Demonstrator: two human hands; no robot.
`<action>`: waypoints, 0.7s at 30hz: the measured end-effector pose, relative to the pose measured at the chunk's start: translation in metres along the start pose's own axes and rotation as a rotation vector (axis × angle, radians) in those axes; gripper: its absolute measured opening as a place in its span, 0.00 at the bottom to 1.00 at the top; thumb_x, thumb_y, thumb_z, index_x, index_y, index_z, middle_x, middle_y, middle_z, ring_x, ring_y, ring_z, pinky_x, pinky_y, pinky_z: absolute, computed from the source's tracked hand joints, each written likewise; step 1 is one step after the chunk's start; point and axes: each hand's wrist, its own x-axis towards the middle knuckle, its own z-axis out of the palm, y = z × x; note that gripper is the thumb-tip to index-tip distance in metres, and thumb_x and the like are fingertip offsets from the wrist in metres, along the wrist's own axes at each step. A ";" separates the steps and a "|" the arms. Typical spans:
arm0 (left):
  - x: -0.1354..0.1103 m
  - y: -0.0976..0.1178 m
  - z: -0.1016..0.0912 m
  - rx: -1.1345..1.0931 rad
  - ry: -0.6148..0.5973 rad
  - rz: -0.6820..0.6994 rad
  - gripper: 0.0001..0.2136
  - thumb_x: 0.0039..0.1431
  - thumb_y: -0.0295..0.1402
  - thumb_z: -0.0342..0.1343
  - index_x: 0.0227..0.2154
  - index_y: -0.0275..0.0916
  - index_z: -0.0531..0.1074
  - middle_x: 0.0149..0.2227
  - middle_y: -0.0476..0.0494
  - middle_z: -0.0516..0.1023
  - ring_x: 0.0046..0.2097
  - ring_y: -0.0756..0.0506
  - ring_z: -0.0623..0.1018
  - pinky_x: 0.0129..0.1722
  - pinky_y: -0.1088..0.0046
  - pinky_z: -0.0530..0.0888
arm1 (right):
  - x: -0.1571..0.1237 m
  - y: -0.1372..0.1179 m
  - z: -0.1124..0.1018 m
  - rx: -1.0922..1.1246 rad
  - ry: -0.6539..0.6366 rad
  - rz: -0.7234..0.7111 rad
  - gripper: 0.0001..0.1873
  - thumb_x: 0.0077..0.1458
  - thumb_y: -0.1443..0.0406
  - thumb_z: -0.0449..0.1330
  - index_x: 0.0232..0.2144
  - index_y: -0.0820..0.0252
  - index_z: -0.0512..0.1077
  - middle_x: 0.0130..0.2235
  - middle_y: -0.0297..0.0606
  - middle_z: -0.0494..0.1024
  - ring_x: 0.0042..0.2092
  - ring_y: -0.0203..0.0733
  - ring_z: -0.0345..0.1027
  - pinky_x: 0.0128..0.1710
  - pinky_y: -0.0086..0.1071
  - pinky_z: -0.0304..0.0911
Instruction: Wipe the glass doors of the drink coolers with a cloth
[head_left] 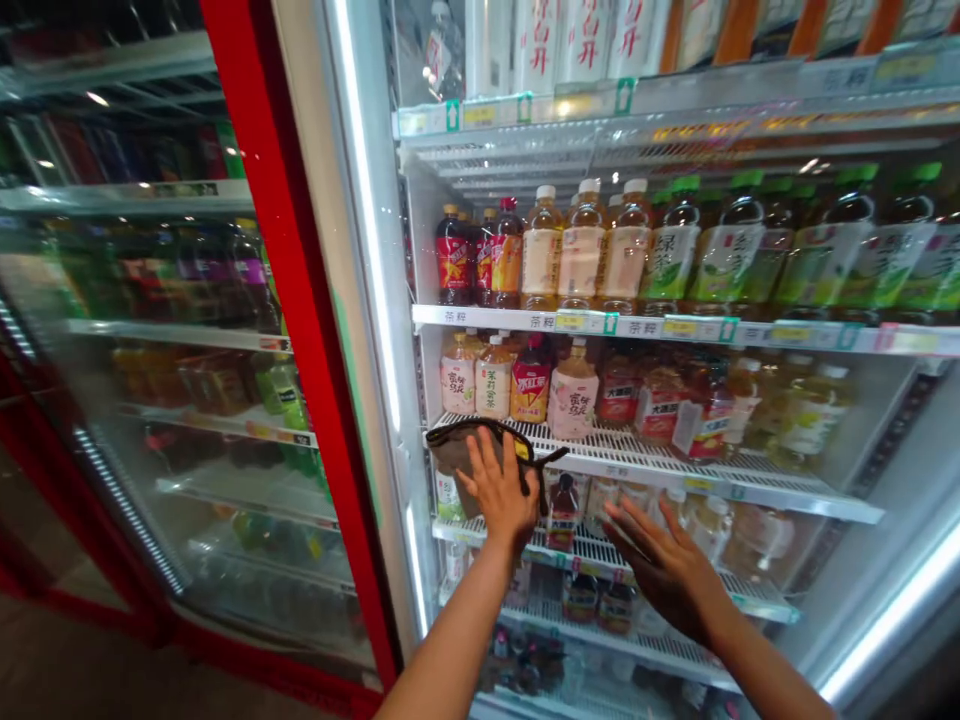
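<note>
My left hand (502, 485) reaches up in front of a drinks fridge, its fingers spread. Behind those fingers is a grey-brown pouch-like item (451, 452) with a black edge and a short dark strap; the palm hides how they touch. The pouch is at the left front of a shelf, below a row of tea bottles (491, 378). To the right, my right hand (667, 565) is open and holds nothing, its fingers stretched toward the lower shelves. A dark bottle with a red label (562, 512) stands between the hands.
Green-capped tea bottles (731, 240) line the shelf above, beside white-capped bottles (581, 245). A white shelf edge (675, 333) with price tags runs across. At the left, a red frame (300, 260) borders another glass-fronted fridge. A bright light strip (367, 200) runs down the fridge side.
</note>
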 end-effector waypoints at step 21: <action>-0.053 0.203 0.005 0.013 0.008 0.539 0.28 0.64 0.40 0.53 0.67 0.48 0.58 0.71 0.42 0.53 0.74 0.38 0.36 0.67 0.38 0.30 | -0.176 0.044 -0.042 -0.030 -0.124 0.308 0.30 0.60 0.70 0.53 0.65 0.57 0.62 0.71 0.38 0.56 0.72 0.48 0.43 0.71 0.50 0.40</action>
